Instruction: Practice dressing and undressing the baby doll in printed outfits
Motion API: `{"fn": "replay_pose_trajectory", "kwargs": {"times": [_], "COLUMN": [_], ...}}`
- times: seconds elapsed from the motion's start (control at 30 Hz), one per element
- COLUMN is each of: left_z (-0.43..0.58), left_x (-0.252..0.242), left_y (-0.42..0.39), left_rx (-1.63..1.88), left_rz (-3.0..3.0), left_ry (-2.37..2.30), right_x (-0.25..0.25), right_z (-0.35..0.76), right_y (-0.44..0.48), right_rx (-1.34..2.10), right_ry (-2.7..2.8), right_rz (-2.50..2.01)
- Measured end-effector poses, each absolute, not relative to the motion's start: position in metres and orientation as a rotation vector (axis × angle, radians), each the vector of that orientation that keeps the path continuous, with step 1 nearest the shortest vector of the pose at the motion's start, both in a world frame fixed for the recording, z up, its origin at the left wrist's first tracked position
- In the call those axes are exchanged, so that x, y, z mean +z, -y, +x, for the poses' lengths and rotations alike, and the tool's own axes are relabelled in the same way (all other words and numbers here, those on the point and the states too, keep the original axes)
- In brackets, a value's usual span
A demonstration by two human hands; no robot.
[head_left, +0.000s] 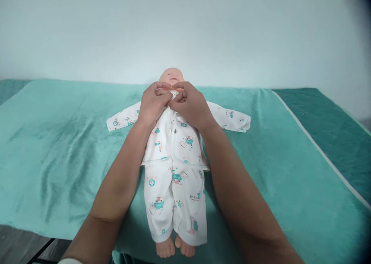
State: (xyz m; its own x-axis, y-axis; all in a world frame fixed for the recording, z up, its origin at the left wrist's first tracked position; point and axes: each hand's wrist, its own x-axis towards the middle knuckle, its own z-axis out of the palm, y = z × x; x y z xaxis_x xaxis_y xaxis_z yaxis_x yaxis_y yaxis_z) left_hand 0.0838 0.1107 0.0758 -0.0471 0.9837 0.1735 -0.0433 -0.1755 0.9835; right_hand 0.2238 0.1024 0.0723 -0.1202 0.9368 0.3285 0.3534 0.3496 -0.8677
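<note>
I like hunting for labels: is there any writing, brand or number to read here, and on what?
No text can be read.
On the pyjamas: small printed pictures; a few letter-like marks on the trousers are too blurred to read.
On the towel and wall: no writing.

Light was bright, soft and diffuse, with a cool green cast. Faint shadows lay on the teal blanket [58, 140] beneath the left forearm [116, 190] and right forearm [232, 194]. Dark vignetting took the right-hand corners. Blanket's far edge bowed slightly; centre was sharp.
</note>
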Motion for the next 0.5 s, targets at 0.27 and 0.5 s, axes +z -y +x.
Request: {"fn": "replay_pose_trajectory", "kwargs": {"times": [0.27,0.5], "left_z": [0.0817,0.081], "left_x": [0.0755,0.0717], "left_y": [-0.1117,-0.112], "left_rx": [1.366,1.403], "left_rz": [1.285,1.718], "left_ry": [-1.058,-1.26], "right_x": [0.0732,0.0734], "right_z": [0.2242,0.2316], "right_y": [-0.1013,-0.0994], "right_rx": [0.882,0.963], "right_ry": [1.663,1.699], "right_rz": [-1.124,-1.072]}}
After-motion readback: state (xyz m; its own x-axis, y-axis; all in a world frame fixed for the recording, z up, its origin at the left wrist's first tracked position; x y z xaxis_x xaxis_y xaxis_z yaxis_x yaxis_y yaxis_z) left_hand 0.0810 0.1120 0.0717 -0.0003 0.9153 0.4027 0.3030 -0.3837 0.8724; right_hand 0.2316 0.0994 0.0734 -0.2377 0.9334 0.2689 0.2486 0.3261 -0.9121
